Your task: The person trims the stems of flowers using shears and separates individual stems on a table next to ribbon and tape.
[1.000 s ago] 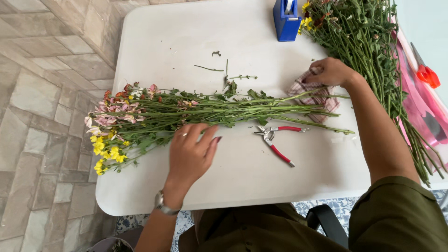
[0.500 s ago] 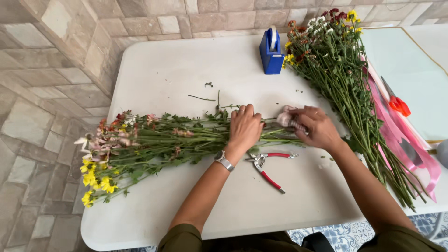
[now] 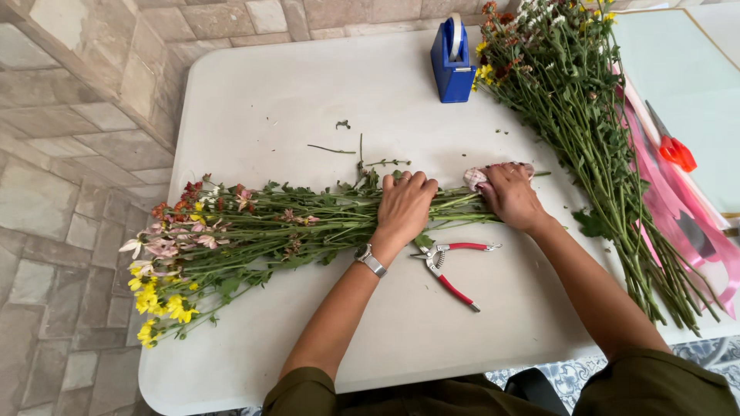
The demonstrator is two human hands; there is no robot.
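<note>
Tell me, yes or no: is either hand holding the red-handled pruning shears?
No: the red-handled pruning shears lie free on the white table, while left hand and right hand press the flower stems.

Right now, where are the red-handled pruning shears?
In the head view, the pruning shears lie on the white table, just right of the left hand, below the flower stems.
</note>
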